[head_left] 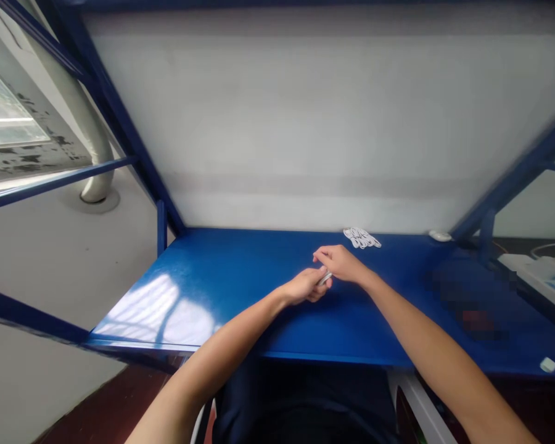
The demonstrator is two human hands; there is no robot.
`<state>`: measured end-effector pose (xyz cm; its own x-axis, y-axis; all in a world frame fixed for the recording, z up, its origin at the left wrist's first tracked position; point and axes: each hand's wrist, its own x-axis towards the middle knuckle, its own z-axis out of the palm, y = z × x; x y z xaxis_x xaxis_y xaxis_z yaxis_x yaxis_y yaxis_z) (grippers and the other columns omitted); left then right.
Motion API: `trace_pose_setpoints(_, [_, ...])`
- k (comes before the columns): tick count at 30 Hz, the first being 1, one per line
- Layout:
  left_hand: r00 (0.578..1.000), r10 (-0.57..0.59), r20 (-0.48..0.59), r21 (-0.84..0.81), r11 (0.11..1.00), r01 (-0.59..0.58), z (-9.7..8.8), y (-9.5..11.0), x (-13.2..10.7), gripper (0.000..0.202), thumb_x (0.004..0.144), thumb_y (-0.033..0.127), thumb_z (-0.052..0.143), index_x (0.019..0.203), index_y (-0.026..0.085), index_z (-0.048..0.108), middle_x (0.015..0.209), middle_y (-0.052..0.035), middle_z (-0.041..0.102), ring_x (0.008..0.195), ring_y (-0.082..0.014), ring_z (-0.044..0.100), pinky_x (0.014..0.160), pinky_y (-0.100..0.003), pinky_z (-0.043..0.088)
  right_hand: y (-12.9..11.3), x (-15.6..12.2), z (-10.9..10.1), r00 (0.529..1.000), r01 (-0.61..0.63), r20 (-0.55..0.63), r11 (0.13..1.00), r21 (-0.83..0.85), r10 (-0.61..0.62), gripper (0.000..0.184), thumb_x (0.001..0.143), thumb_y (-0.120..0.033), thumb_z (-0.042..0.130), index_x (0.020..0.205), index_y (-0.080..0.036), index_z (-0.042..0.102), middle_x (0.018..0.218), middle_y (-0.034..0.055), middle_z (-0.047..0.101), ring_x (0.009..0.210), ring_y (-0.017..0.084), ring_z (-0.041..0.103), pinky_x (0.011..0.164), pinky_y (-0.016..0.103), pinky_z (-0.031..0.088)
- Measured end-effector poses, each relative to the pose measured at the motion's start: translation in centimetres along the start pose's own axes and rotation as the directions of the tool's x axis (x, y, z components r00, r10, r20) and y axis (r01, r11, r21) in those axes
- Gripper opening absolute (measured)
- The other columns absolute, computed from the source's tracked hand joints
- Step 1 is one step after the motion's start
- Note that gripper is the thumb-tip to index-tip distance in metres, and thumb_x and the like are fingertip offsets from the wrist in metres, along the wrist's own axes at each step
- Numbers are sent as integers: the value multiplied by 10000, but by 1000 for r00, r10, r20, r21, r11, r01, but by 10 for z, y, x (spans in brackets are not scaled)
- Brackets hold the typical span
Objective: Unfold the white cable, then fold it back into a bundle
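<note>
My left hand [305,285] and my right hand [341,264] meet above the blue tabletop [240,277]. Between them is a small white object [325,279], perhaps a cable end, partly hidden by my fingers. My left fingers curl around it, and my right fingertips pinch it from above. A little beyond my right hand, a tangled bunch of white cable [361,238] lies against the wall at the table's back edge.
A white power strip [531,275] with wires sits at the right, beyond a blue frame post [487,234]. A small white object [439,235] lies at the back edge, and a white block [548,365] lies near the front right corner.
</note>
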<state>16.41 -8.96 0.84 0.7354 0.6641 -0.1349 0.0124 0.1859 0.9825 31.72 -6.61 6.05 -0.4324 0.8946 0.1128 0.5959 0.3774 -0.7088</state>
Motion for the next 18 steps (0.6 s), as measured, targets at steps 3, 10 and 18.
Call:
trace_pose_setpoints(3, [989, -47, 143, -106, 992, 63, -3, 4, -5, 456, 893, 595, 356, 851, 165, 500, 563, 87, 186, 437, -63, 141, 401, -188, 136, 0, -2, 0, 998, 67, -5, 997, -27, -67, 329, 867, -385, 429, 777, -173, 663, 478, -43, 496, 437, 95, 387, 481, 223, 297])
trace_pose_setpoints(10, [997, 43, 57, 211, 976, -54, -1, 1, -2, 478, 905, 611, 311, 669, 196, 340, 566, 65, 275, 461, -65, 223, 430, -208, 210, 4, -4, 3, 992, 118, 51, 990, -82, -114, 335, 884, -372, 426, 817, -176, 689, 561, -15, 580, 469, 103, 422, 509, 226, 327])
trace_pose_setpoints(18, [919, 251, -305, 883, 436, 174, -30, -4, 1, 449, 984, 435, 187, 810, 191, 522, 739, -44, 588, 660, -164, 552, 612, -258, 362, 116, -23, -110, 815, -483, -534, 774, -409, 226, 310, 879, -312, 460, 832, -129, 706, 837, 159, 693, 735, 215, 604, 638, 290, 375])
